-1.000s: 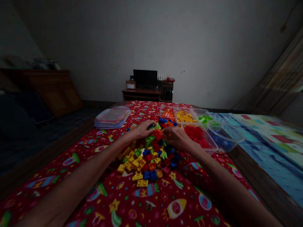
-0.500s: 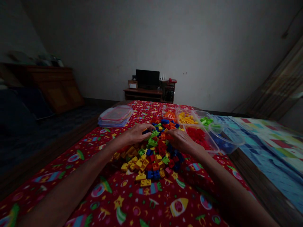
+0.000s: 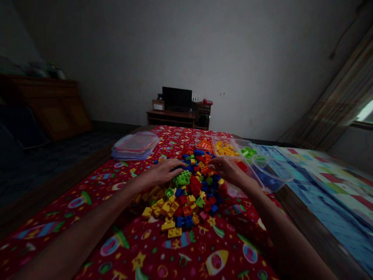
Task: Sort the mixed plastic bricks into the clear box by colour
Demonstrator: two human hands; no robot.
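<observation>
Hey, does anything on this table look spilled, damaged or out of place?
Nothing looks clearly damaged or spilled. One small blue brick looks slightly stray: it lies on the red cloth left of the main brick pile, seemingly apart from the rest.

I am in someone's home, in what looks like a plain living room or bedroom: a dark monitor point(image 3: 176, 98) stands on a low wooden stand point(image 3: 170, 115) against the bare wall point(image 3: 250, 58), and a wooden cabinet point(image 3: 62, 109) topped with odds and ends fills the left side. To my right a patterned curtain point(image 3: 320, 109) hangs near a window point(image 3: 365, 113), above a patchwork cover point(image 3: 329, 163). Toy bricks point(image 3: 168, 208) heaped before me on a red, rocket-printed cloth point(image 3: 217, 261) add to the domestic look.
</observation>
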